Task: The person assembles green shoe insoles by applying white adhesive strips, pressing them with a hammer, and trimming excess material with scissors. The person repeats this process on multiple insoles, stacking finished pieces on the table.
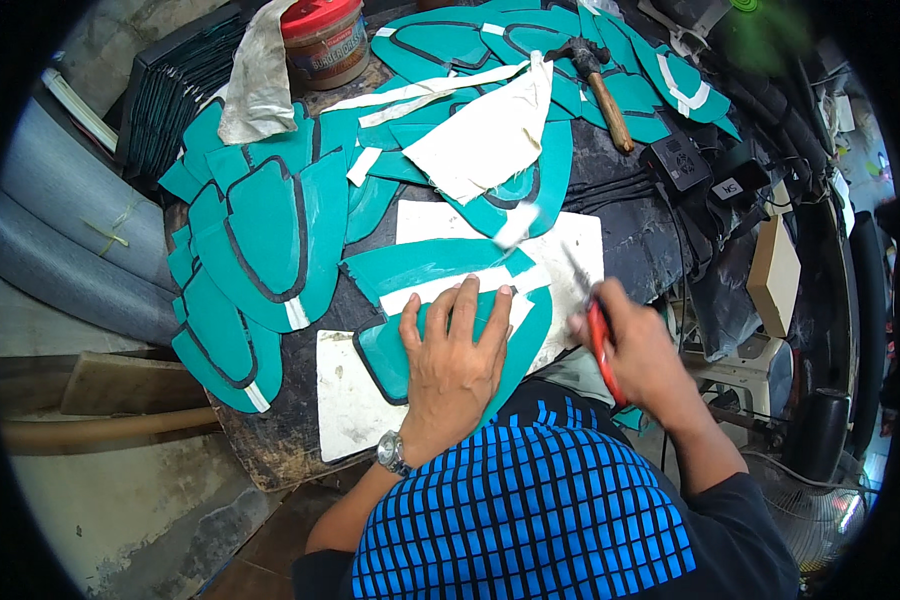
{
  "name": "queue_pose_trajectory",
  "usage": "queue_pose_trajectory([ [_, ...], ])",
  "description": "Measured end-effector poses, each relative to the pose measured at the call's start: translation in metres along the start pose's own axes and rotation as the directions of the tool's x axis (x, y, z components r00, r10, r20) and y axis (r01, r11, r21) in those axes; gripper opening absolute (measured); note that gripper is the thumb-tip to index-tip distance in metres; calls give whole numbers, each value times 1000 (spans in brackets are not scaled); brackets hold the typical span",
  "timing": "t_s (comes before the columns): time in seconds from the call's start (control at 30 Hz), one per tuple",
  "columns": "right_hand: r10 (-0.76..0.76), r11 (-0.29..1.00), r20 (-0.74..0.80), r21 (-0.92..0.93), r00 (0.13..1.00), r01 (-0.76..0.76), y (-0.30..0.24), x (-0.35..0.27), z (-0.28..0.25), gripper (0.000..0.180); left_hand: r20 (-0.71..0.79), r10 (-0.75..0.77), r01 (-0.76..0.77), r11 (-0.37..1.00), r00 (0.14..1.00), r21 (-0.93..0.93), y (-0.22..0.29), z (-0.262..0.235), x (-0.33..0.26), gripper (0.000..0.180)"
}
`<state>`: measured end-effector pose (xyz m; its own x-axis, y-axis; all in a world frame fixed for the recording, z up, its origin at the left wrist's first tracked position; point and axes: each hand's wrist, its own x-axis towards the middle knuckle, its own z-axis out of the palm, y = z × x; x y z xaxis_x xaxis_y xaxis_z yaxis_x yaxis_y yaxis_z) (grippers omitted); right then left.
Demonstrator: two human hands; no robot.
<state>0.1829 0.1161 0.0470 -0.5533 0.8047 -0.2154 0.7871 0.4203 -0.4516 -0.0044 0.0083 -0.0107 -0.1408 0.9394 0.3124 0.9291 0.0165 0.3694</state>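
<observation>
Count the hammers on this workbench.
1. The hammer lies at the back of the bench on the teal pieces, wooden handle pointing toward the person. Others may be hidden beneath the piles.

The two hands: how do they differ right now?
The left hand lies flat, fingers spread, pressing a teal piece; the right hand is closed around a red-handled tool. The left looks sharp, the right blurred. Only the left arm wears a watch. Both are bare.

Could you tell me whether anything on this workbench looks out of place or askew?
Mostly no. The hammer lies across the loose teal pieces, and a crumpled cloth hangs over their far-left stack beside the red tub.
</observation>
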Motion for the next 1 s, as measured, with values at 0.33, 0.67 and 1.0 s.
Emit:
queue_pose_trajectory([
  [0.33, 21, 982, -318, -172, 948, -79, 65, 109, -23, 54, 50, 5, -9, 996, 999, 85, 2, -1, 4, 56],
  [0.67, 27, 979, -270, -185, 963, -80, 57, 125, -18, 51, 136, 101, -112, 991, 985, 72, -2, -12, 10, 60],
  [1.0, -107, 860, -281, -508, 954, -53, 45, 134, -27, 40, 162, 187, -193, 981, 969, 18, -3, -14, 9, 49],
])
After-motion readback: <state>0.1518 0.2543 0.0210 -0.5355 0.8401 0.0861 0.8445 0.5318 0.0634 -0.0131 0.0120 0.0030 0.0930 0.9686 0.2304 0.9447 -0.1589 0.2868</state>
